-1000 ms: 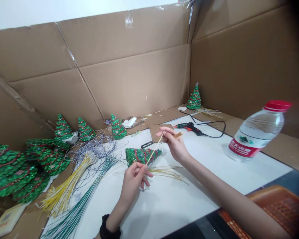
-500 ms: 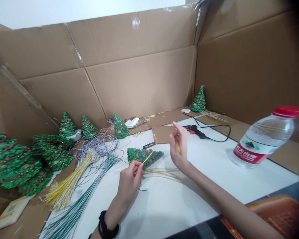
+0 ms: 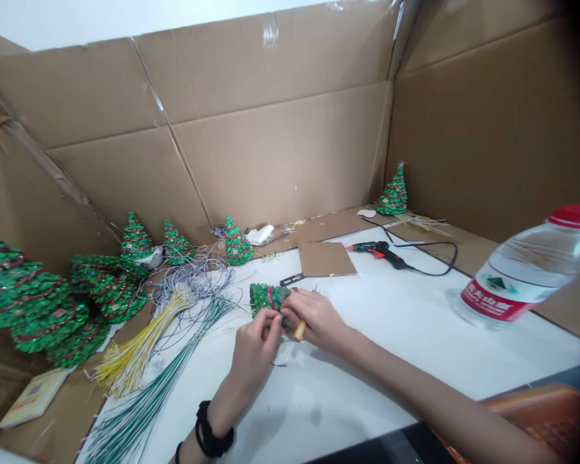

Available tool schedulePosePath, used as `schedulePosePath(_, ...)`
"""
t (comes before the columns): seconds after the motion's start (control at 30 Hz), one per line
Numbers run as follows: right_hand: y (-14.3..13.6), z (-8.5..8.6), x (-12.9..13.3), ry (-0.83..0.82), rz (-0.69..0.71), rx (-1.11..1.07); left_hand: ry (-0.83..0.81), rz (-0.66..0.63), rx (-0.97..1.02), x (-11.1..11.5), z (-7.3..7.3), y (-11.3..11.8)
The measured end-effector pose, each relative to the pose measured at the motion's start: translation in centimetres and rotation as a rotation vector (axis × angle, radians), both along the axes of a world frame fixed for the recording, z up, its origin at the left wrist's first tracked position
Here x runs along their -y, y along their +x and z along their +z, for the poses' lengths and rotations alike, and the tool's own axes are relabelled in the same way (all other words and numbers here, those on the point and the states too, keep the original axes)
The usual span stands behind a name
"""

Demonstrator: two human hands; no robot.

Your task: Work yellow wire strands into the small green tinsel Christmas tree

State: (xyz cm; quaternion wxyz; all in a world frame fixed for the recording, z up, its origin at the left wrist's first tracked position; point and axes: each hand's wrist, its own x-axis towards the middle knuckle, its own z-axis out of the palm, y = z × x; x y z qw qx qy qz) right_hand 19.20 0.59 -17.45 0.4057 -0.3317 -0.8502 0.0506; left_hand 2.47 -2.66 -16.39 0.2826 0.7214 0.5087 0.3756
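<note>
Decorated tree [image 3: 265, 298], green with red garland, lies on its side on the white board [image 3: 430, 309], near the middle of the head view. Its wide end points left; the hands cover much of the rest.

Head view, hands: the left hand [image 3: 256, 341] is narrowed, thumb and fingertips drawn together at the near edge of the decorated tree; whether anything is pinched there cannot be told. A black wristband [image 3: 211, 428] is noted on that wrist. The right hand [image 3: 321, 319] is closed around a light wooden handle [image 3: 299, 330], whose end protrudes below the fingers. The fingertips of both hands are close together; whether they touch cannot be confirmed.

Head view, surroundings: beyond the hands lie a cardboard square [image 3: 326, 259] and, just beside its near left corner, a black slotted piece [image 3: 291, 279]. A glue gun [image 3: 381, 251] lies right of the square. A clear bottle with a red cap [image 3: 500, 293] is at the right. Left of the decorated tree are tangled pale wire [image 3: 193, 278], a yellow and white bundle of strands [image 3: 142, 351] and a green and white bundle [image 3: 162, 393]. Three small upright trees [image 3: 238, 243] stand along the back cardboard wall [image 3: 270, 154]; another upright tree [image 3: 393, 193] stands near the far right corner.
</note>
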Motion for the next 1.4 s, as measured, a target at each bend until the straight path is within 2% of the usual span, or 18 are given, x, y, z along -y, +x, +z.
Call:
schedulePosePath(0.17,0.3,0.4,-0.2,-0.07,-0.009,-0.095,-0.033,0.015,0.095,0.0,0.2,-0.1)
schedulePosePath(0.27,0.1,0.3,-0.2,-0.118,0.018,-0.127,-0.018,0.025,0.07,0.0,0.3,-0.1)
schedulePosePath(0.4,0.0,0.0,-0.1,-0.131,-0.016,-0.16,0.016,0.042,0.036,0.1,0.1,0.0)
schedulePosePath(0.63,-0.1,-0.2,0.1,-0.085,-0.012,-0.131,0.073,0.053,-0.049,0.0,-0.3,-0.2)
schedulePosePath(0.8,-0.2,-0.1,0.5,0.015,-0.006,-0.089,0.126,0.028,-0.087,0.0,-0.6,-0.2)
schedulePosePath(0.9,0.4,0.3,0.4,0.092,-0.033,-0.114,0.174,-0.008,-0.088,-0.5,-0.7,-1.1)
schedulePosePath(1.0,1.4,0.8,-0.2,0.11,-0.137,-0.253,0.312,-0.067,-0.2,-1.7,-0.4,-3.2)
schedulePosePath(1.07,2.1,1.1,-0.6,0.106,-0.22,-0.335,0.384,-0.184,-0.42,-2.6,0.0,-4.8)
schedulePosePath(1.17,2.6,1.0,-1.3,0.11,-0.277,-0.356,0.308,-0.233,-0.639,-3.3,0.6,-6.3)
schedulePosePath(1.27,2.5,0.7,-1.6,0.076,-0.273,-0.279,0.242,-0.211,-0.68,-3.3,0.9,-6.2)
schedulePosePath(1.4,2.1,0.6,-1.7,-0.038,-0.323,-0.188,0.236,-0.158,-0.629,-3.5,0.7,-5.5)
